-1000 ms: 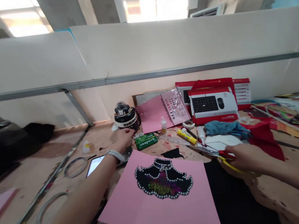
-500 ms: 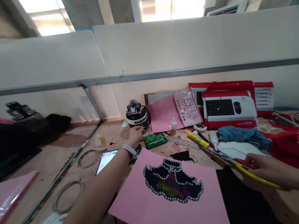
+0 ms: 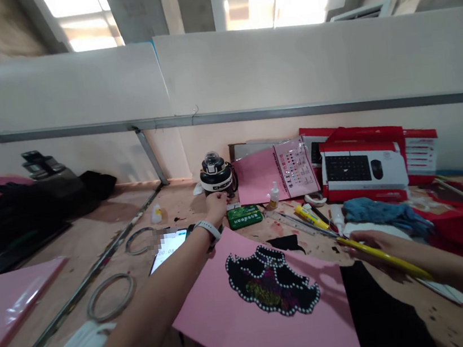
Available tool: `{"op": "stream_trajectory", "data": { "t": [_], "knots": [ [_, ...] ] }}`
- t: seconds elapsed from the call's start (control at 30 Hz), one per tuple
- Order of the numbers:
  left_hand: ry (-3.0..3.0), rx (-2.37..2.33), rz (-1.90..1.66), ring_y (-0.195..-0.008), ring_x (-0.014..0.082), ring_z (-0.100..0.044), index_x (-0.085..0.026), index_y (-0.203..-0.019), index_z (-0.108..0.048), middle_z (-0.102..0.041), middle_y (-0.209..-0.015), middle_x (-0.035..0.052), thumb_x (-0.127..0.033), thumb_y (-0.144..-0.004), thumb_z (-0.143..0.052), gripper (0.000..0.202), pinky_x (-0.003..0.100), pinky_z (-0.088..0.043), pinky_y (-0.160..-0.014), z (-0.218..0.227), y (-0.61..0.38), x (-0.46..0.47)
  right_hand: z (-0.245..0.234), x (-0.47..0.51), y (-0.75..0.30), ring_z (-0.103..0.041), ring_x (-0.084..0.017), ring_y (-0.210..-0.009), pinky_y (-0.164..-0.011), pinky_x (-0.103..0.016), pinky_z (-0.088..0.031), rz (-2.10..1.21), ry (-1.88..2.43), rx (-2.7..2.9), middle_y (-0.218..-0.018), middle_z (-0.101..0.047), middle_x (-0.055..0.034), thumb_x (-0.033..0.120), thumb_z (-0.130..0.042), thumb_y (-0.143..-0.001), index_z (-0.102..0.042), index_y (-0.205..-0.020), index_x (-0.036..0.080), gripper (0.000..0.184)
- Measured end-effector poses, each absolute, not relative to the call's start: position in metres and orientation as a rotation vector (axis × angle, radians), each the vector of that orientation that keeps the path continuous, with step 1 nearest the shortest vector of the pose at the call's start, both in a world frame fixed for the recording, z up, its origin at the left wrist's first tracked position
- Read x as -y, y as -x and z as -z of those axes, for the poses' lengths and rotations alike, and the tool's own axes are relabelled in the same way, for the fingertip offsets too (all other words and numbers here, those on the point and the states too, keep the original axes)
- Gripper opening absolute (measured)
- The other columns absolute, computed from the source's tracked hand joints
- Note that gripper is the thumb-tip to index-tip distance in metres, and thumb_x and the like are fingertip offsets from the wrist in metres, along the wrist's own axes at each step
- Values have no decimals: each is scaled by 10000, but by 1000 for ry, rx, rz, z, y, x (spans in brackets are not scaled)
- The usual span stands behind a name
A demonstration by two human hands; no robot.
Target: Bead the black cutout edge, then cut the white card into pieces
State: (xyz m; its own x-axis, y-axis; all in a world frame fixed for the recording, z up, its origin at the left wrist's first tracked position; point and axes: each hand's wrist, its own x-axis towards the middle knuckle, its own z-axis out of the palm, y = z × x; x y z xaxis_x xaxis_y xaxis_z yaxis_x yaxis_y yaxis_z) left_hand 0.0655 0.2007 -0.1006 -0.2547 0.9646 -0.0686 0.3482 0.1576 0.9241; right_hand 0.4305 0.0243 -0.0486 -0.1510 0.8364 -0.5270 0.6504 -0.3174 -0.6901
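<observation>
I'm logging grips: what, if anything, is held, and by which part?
The right hand holds scissors by the yellow handle. The left hand is near the dark bottle; whether it holds anything is unclear.

Bottle (image 3: 216,175): dark capitals on the white band appear to read "ENERG"; the lettering curves out of view. Phone (image 3: 172,249): the screen shows the digits "00:08"; a pixelated patch covers its upper left. Green box (image 3: 245,218): white Chinese characters, too small to read. Pink packet (image 3: 260,178): printed strip with Chinese characters, illegible. Keyboard box (image 3: 389,154): fine print, illegible.
</observation>
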Motion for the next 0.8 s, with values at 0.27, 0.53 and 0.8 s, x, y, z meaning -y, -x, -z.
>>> {"op": "stream_trajectory", "data": {
  "t": [0.27, 0.53, 0.8],
  "knots": [
    [-1431, -1818, -1134, -719, 163, -646, -127, -791, -649, -689, -784, 55, -272, -915, -536, 221, 277, -490, -638, 98, -64, -199, 57, -83, -368, -375, -60, -385, -350, -179, -354, -1756, 1480, 1541, -549, -420, 79, 621, -656, -748, -511, -879, 216, 450],
    [-1584, -1821, -1129, -678, 179, -637, -149, -732, -659, -715, -773, 88, -254, -872, -490, 243, 247, -410, -548, 102, -57, -200, 71, -118, -317, -319, -56, -336, -307, -163, -244, -2005, 1163, 1446, -468, -437, 85, 606, -625, -784, -461, -797, 222, 418],
    [-1637, -1808, -1137, -667, 189, -630, -144, -731, -669, -707, -740, 90, -309, -864, -496, 274, 257, -421, -551, 100, -53, -196, 67, -123, -303, -345, -64, -358, -340, -196, -337, -1978, 1072, 1460, -461, -419, 84, 619, -607, -795, -475, -745, 209, 434]
  ]
}}
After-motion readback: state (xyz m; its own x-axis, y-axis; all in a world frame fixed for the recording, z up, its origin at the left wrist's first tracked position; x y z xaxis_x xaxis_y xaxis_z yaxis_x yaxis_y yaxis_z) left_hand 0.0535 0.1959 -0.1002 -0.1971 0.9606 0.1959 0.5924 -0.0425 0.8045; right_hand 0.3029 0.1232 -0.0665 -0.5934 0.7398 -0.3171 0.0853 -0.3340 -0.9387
